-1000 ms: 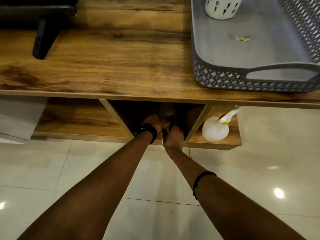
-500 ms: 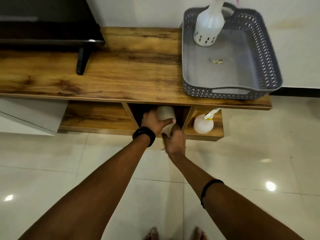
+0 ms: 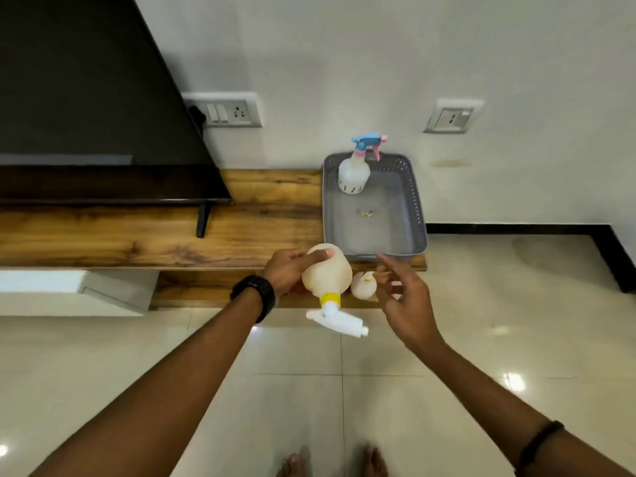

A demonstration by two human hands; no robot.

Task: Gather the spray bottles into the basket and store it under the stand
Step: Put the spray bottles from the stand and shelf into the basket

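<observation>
My left hand (image 3: 287, 270) grips a cream spray bottle (image 3: 328, 275) by its body, nozzle end pointing down toward me, with a yellow collar and white trigger head. It hangs in front of the wooden stand (image 3: 155, 235), just left of the grey basket (image 3: 418, 215). My right hand (image 3: 404, 297) is beside the bottle, fingers spread and holding nothing. A white bottle with a blue and pink trigger (image 3: 354, 170) stands upright in the basket's far left corner. Another cream bottle (image 3: 363, 287) sits on the stand's lower shelf, partly hidden behind my right hand.
A black television (image 3: 86, 108) stands on the left part of the stand top. A white drawer unit (image 3: 69, 290) sits under the stand's left side. Wall sockets (image 3: 230, 110) are above. My bare feet (image 3: 330, 463) are on the glossy tiled floor.
The cream bottle came out of the stand's middle compartment and rose to the stand top's level in my left hand. My right hand let go and opened. The view pulled back and up.
</observation>
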